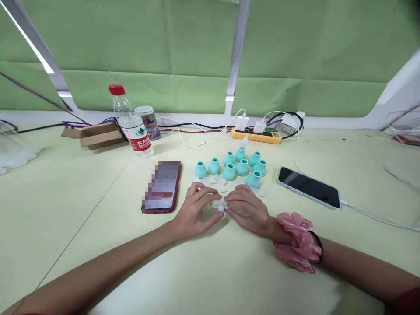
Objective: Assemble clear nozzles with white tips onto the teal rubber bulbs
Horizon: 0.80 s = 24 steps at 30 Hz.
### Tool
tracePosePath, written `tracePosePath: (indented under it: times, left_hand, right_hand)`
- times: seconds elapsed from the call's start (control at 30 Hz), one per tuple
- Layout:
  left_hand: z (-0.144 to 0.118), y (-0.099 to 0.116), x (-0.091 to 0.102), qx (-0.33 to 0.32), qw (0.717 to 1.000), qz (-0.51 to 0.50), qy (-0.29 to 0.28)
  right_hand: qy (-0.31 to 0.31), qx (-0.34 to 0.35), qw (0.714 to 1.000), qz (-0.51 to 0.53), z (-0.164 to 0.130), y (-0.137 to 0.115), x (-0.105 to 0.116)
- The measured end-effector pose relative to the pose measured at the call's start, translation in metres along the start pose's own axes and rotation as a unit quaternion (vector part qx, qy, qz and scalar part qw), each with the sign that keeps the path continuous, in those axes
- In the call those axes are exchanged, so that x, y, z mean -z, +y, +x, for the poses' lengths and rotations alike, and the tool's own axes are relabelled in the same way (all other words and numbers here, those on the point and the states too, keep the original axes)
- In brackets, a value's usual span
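Observation:
Between my two hands, just above the table, is a small translucent white piece (220, 205) that looks like thin soft plastic. The thumb and index finger of my left hand (198, 211) close on it from the left. My right hand (248, 209), with a pink scrunchie at the wrist, pinches its right end; the fingers partly cover it. Several turquoise vase-shaped pots (229, 172) with open necks stand behind my hands. From the neck of one rear pot a translucent piece (244, 141) sticks up. More translucent scraps (219, 179) lie in front of the pots.
A red-cased phone (162, 188) lies left of my hands, a charging phone (308, 187) to the right. Farther back stand a water bottle (134, 129), a can (149, 122), an open cardboard box (101, 135) and a yellow power strip (256, 135) with cables.

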<state>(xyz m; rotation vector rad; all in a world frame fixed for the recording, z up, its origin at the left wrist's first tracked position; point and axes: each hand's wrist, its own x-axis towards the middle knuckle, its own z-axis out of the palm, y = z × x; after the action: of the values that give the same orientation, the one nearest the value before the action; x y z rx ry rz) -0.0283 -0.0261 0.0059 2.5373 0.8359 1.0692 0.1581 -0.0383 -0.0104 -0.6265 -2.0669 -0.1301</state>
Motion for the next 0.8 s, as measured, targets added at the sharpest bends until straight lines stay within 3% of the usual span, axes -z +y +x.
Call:
tracePosePath:
  times: [0.53,0.7,0.8]
  left_hand:
    - [0.001,0.006,0.001,-0.032,0.994,-0.108,0.0]
    - [0.0,0.01,0.002,-0.017,0.992,-0.125,0.001]
    - [-0.001,0.009,-0.001,-0.004,0.991,-0.134,0.014]
  right_hand:
    - [-0.003,0.039,0.998,0.052,-0.003,-0.006,0.002]
    - [-0.032,0.062,0.997,0.032,-0.002,-0.009,0.005]
    - [-0.014,0.055,0.997,0.044,0.001,-0.011,0.004]
